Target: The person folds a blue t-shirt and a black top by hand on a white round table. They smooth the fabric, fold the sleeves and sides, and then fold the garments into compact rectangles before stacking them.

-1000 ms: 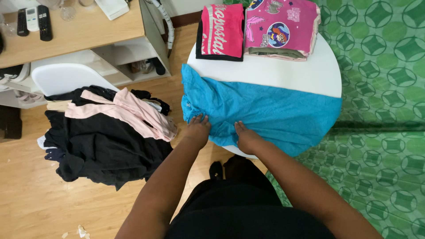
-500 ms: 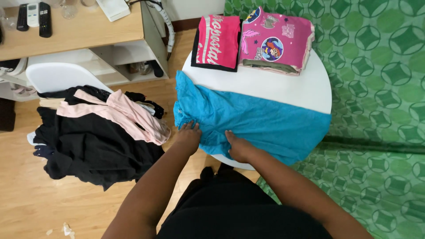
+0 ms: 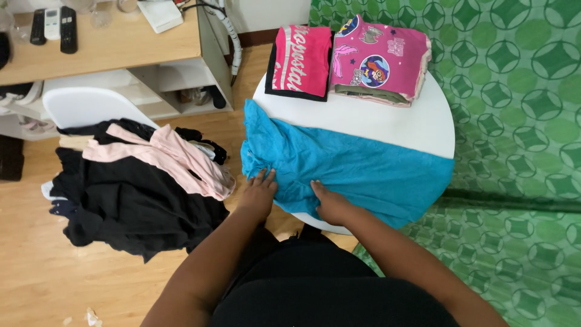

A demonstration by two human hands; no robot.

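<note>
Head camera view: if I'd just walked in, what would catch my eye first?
Probably the bright blue garment spread across the round white table, with the left hand and right hand pressed flat on its near edge. Behind it, at the table's far edge, lie two folded pink tops. To the left, dark clothes with a pale pink piece are heaped on a white chair.
</note>
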